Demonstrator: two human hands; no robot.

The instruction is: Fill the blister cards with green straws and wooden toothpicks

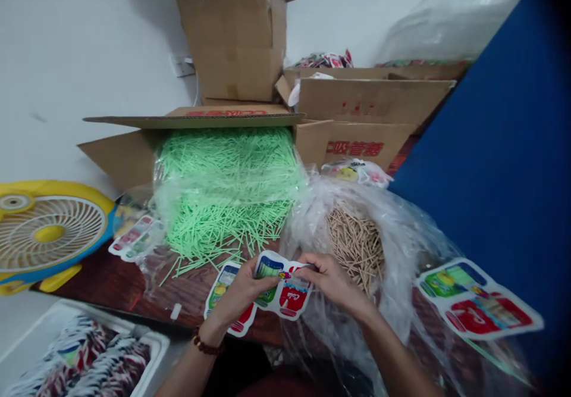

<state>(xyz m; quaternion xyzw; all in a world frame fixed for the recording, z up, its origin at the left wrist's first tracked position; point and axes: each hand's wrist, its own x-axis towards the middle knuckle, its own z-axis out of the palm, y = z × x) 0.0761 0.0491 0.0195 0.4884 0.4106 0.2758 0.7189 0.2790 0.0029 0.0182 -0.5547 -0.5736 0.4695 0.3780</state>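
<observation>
Between my two hands is a flat printed drink-shaped packet (294, 296), with a green-and-blue half and a red half marked "Cola". My left hand (250, 284) pinches its left side, thumb across the front. At its upper right edge, my right hand (328, 278) is closed with thumb and fingers together. A second packet of the same kind (223, 281) lies on the table, partly hidden behind my left hand and wrist. Thin green sticks (232, 206) spill from an open carton just beyond my hands. Brown sticks (354, 239) lie in a clear plastic bag near my right hand.
A yellow-and-blue fan (53, 230) stands at the left. Below it, a white foam box (154, 349) holds many stacked packets. More packets (482, 299) lie at the right beside a blue panel (491, 165). Cardboard cartons (236, 40) stand along the back wall.
</observation>
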